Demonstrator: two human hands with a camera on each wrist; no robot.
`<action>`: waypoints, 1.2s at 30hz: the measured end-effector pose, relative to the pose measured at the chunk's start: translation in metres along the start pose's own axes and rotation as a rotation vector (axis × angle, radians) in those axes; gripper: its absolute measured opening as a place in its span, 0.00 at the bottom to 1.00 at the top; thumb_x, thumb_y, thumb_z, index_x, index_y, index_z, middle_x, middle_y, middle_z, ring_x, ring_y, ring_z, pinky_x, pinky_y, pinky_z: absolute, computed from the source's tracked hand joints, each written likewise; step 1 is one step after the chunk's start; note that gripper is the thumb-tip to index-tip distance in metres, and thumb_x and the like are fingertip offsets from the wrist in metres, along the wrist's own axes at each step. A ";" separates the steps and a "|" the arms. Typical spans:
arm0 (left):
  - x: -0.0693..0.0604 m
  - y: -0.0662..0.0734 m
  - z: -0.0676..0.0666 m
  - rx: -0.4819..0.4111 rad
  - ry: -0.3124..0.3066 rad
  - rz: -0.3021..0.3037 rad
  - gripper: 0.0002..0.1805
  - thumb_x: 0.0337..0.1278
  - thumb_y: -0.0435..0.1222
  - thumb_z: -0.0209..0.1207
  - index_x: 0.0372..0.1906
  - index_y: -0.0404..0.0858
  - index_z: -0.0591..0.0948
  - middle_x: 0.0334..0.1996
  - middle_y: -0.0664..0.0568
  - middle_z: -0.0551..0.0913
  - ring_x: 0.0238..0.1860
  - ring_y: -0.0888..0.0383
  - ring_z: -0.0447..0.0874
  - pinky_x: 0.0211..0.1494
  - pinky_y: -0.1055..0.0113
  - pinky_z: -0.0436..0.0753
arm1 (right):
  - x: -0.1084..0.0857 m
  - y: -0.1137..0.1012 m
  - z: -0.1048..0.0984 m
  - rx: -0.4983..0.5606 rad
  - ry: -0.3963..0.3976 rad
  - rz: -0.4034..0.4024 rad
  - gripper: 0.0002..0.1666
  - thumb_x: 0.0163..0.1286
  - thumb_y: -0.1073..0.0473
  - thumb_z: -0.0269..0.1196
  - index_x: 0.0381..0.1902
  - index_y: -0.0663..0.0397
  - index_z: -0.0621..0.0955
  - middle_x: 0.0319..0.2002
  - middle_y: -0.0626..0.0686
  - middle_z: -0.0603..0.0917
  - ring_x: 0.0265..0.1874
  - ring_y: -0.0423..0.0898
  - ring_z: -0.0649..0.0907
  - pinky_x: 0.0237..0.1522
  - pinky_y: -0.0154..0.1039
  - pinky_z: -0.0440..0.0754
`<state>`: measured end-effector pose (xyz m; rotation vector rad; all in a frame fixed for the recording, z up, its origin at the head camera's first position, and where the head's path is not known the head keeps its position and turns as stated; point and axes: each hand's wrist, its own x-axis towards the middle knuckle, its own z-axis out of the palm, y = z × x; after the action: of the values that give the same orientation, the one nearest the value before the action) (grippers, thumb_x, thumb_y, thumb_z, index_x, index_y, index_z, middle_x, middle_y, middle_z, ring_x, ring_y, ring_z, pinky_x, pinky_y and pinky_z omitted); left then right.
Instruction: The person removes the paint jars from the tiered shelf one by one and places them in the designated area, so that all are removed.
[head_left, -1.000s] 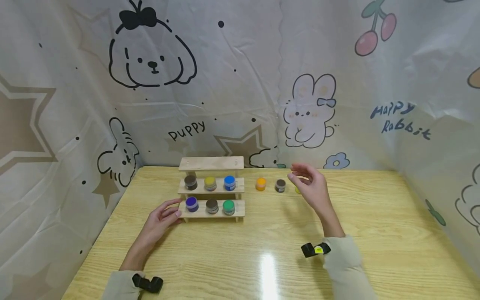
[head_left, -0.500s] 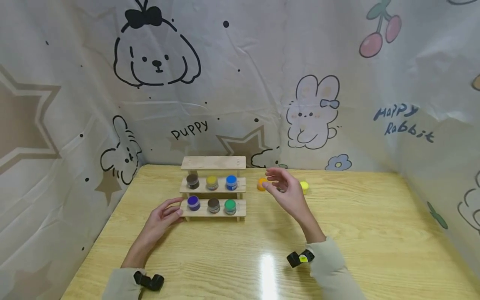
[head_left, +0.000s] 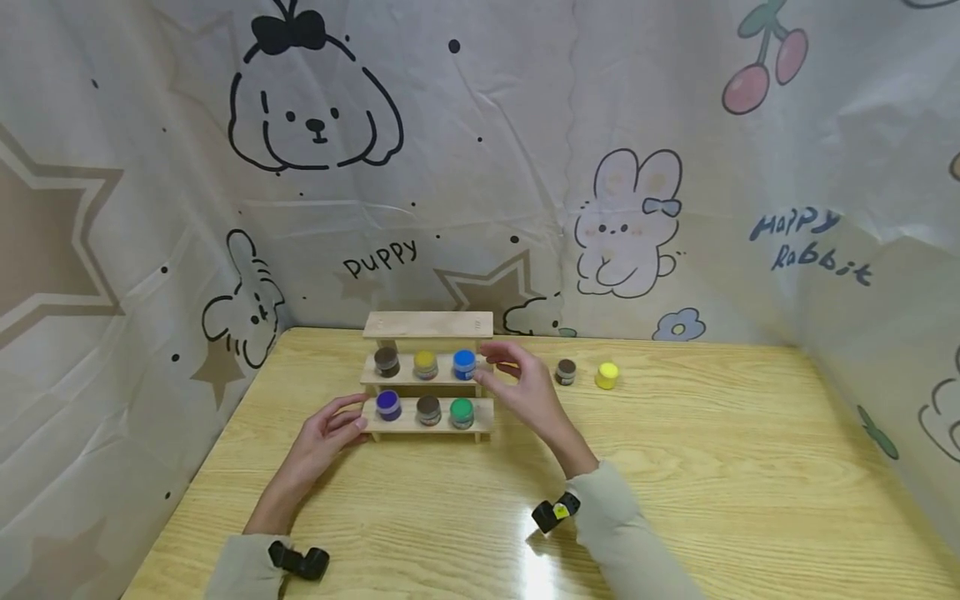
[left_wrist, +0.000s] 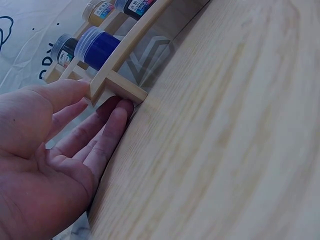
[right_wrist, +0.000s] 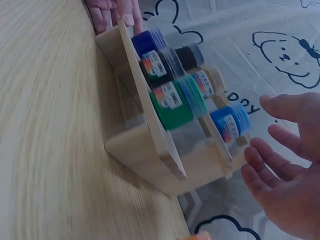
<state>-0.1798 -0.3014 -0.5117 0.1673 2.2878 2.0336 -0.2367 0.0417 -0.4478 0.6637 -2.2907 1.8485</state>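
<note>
A three-tier wooden rack (head_left: 427, 325) stands at the back of the table. My left hand (head_left: 318, 446) holds the left end of its lowest shelf, thumb on the edge and fingers below, as the left wrist view shows. On that shelf are a purple paint jar (head_left: 388, 404), a dark one (head_left: 428, 409) and a green one (head_left: 462, 412). The middle shelf bears a dark jar (head_left: 386, 362), a yellow one (head_left: 425, 364) and a blue paint jar (head_left: 464, 364). My right hand (right_wrist: 290, 165) is beside the blue jar, fingers loosely bent, with nothing in it.
To the right of the rack, a dark jar (head_left: 566, 372) and a bright yellow jar (head_left: 607, 375) stand on the table (head_left: 712, 450). An orange lid (right_wrist: 200, 236) peeks in at the bottom of the right wrist view. A printed curtain (head_left: 525, 100) hangs behind.
My right hand has travelled left, from near the bright yellow jar past the dark and orange jars to the blue jar. It now hides the orange jar in the head view. My left hand stays put.
</note>
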 end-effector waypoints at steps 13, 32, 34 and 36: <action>-0.002 0.004 0.003 -0.005 0.002 -0.019 0.28 0.75 0.33 0.58 0.74 0.30 0.68 0.61 0.27 0.77 0.48 0.62 0.87 0.56 0.63 0.87 | 0.012 0.002 0.021 -0.099 0.002 0.004 0.26 0.65 0.63 0.74 0.59 0.64 0.81 0.53 0.58 0.85 0.51 0.54 0.85 0.58 0.52 0.83; 0.000 0.004 0.002 0.003 0.016 -0.020 0.27 0.75 0.32 0.58 0.73 0.29 0.68 0.58 0.29 0.79 0.47 0.61 0.87 0.55 0.63 0.88 | 0.015 0.004 0.024 -0.153 0.001 0.006 0.23 0.66 0.66 0.73 0.57 0.66 0.82 0.49 0.58 0.86 0.48 0.54 0.86 0.55 0.53 0.85; -0.001 0.004 0.002 0.002 0.016 -0.017 0.27 0.75 0.32 0.58 0.72 0.28 0.68 0.58 0.28 0.78 0.46 0.61 0.87 0.54 0.63 0.88 | 0.016 0.004 0.023 -0.155 -0.003 0.011 0.23 0.66 0.66 0.73 0.57 0.66 0.82 0.49 0.58 0.86 0.48 0.53 0.86 0.55 0.53 0.85; -0.001 0.004 0.003 0.001 0.016 -0.015 0.27 0.75 0.32 0.58 0.72 0.28 0.68 0.58 0.27 0.78 0.46 0.61 0.87 0.55 0.63 0.88 | 0.015 0.003 0.022 -0.154 -0.004 0.011 0.22 0.66 0.66 0.73 0.57 0.65 0.82 0.49 0.57 0.86 0.48 0.53 0.86 0.55 0.52 0.85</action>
<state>-0.1781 -0.2984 -0.5083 0.1337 2.2929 2.0339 -0.2479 0.0170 -0.4506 0.6337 -2.4131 1.6553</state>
